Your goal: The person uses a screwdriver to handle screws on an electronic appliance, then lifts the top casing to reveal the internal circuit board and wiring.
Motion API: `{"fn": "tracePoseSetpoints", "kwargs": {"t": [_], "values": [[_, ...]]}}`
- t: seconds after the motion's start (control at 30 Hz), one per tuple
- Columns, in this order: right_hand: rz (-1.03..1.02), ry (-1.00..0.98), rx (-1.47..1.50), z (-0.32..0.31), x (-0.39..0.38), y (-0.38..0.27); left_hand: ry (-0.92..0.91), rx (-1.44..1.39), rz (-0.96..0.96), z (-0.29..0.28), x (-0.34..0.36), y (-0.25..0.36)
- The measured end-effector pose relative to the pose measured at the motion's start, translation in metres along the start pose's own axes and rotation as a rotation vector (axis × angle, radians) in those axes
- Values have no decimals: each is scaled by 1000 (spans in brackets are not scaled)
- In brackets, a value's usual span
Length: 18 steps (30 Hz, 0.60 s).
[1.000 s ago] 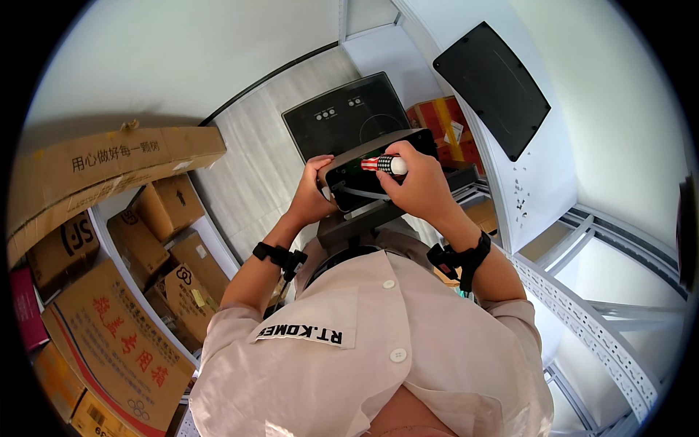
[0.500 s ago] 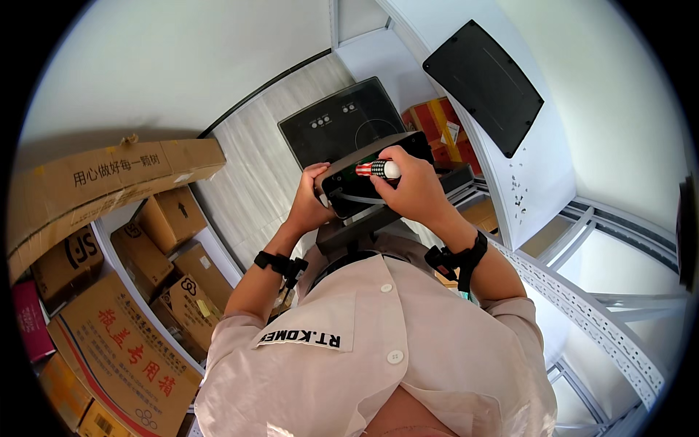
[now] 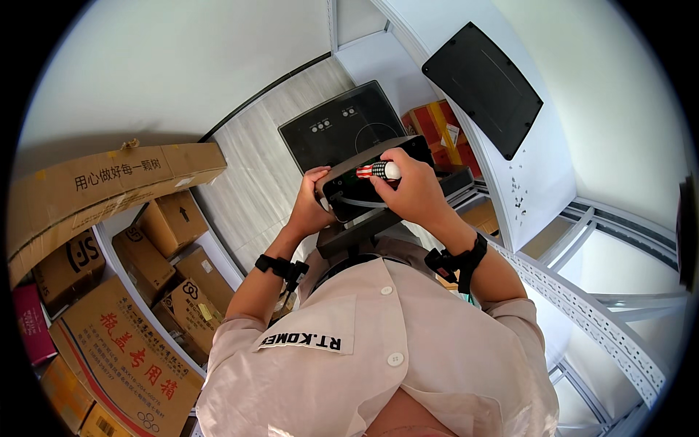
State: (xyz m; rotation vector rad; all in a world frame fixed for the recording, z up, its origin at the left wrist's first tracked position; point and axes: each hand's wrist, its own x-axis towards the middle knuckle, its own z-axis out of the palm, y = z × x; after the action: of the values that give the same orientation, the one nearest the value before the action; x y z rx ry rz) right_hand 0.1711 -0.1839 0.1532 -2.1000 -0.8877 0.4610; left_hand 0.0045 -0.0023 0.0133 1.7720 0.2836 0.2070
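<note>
My left hand (image 3: pixel 309 207) is wrapped around the left end of a dark device housing (image 3: pixel 349 188) with black inside, a pale cable and small fittings. My right hand (image 3: pixel 415 191) grips a screwdriver (image 3: pixel 377 170) by its red, white and black handle with a white end, held into the housing; its tip is hidden. Below the housing is a dark frame (image 3: pixel 336 239), close to my body. Beyond it lies a black glass-topped panel (image 3: pixel 317 131) with round buttons and a printed circle.
A black plate (image 3: pixel 482 87) lies on a white shelf (image 3: pixel 542 167) at right, beside scattered small parts (image 3: pixel 519 200). Red cartons (image 3: pixel 437 131) are behind the housing. Cardboard boxes (image 3: pixel 116 335) fill shelving at left. Metal shelf rails (image 3: pixel 597 328) run at lower right.
The view has shifted slightly, with the black plate a little further left in the picture. Both hands keep the same grips on housing and screwdriver, slightly lower in the picture.
</note>
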Motion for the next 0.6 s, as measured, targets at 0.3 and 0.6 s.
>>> {"fn": "tracePoseSetpoints", "kwargs": {"t": [0.3, 0.6], "values": [[-5, 15, 16, 1, 2, 1, 4, 5, 1, -1, 0, -3], [-164, -109, -35, -3, 2, 0, 3, -18, -5, 1, 0, -5]]}}
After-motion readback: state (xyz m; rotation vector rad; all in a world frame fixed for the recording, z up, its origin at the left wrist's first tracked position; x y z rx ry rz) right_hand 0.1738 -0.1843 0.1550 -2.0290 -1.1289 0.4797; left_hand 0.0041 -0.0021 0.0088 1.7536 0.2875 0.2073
